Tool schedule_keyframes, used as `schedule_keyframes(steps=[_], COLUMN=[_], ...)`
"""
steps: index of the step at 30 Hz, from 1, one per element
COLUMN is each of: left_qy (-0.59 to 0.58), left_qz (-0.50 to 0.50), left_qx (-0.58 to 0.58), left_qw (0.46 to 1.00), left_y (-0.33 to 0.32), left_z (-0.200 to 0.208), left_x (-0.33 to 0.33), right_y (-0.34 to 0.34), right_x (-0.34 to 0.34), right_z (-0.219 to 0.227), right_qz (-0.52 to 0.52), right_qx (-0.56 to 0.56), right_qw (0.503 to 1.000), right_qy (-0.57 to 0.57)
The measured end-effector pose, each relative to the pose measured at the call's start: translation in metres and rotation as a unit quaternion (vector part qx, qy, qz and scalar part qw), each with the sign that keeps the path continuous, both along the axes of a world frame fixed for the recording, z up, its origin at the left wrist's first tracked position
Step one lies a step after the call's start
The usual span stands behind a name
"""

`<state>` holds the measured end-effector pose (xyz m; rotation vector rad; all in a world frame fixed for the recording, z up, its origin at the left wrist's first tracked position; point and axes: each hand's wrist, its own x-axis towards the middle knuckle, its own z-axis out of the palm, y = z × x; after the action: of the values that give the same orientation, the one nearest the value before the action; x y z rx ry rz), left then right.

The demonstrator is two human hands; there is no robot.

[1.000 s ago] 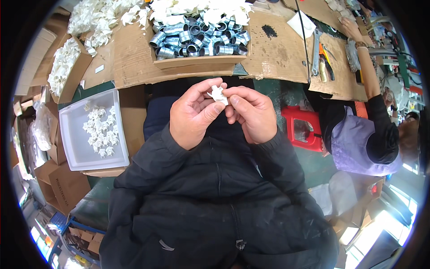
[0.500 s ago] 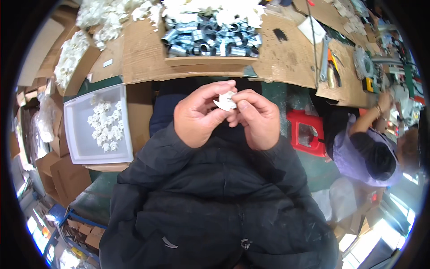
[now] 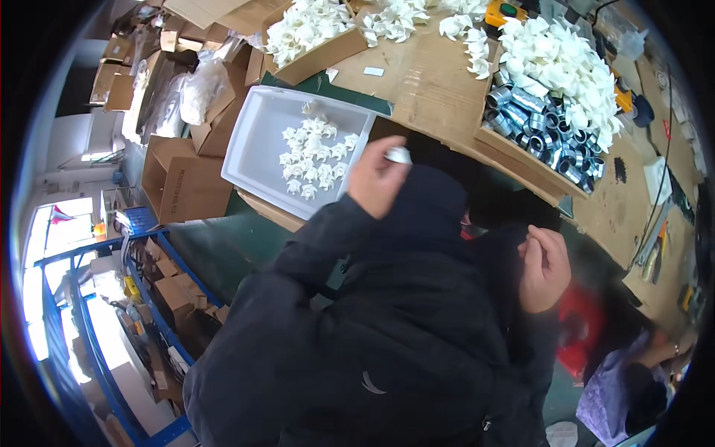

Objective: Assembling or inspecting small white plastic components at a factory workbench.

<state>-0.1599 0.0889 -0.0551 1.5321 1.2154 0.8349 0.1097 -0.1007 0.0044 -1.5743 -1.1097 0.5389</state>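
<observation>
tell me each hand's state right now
Left hand: closed on a small white part.
Right hand: loosely curled, nothing visible in it; whether it's empty can't be told.

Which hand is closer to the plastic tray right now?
Left. The left hand, pinching a white piece, is at the right-hand edge of the plastic tray. The right hand is well off to the tray's right, beyond the left hand.

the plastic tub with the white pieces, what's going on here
A person's left hand holds a small white piece near the right edge of a plastic tub, where loose white pieces lie. The right hand is apart from it, curled, with nothing visible in it. On the table, a cardboard box holds metal rings and a white heap.
</observation>
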Motion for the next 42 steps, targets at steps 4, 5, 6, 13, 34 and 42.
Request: schedule_keyframes(steps=[4,5,6,13,34,42], left_qy=[0.196,0.249,0.297,0.220,0.418,0.276], left_qz=[0.145,0.176,0.178,0.134,0.029,-0.036], left_qx=[0.139,0.178,0.206,0.332,0.339,0.431], left_qw=[0.960,0.936,0.915,0.907,0.842,0.858], left_y=[0.053,0.053,0.058,0.048,0.207,0.173], left_z=[-0.062,-0.061,-0.066,0.010,0.071,0.056], left_x=[-0.122,-0.133,-0.156,-0.069,0.118,0.103], right_y=[0.005,0.005,0.007,0.008,-0.013,-0.008], right_x=[0.004,0.004,0.003,-0.004,-0.012,-0.013], right_z=[-0.003,-0.007,-0.011,-0.012,-0.006,-0.011], right_qz=[0.002,-0.002,0.002,0.003,-0.026,-0.006], right_qx=[-0.019,-0.018,-0.013,-0.002,-0.015,-0.019], right_qw=[1.000,1.000,0.999,1.000,0.999,0.999], right_qy=[0.013,0.023,0.035,0.015,0.018,0.030])
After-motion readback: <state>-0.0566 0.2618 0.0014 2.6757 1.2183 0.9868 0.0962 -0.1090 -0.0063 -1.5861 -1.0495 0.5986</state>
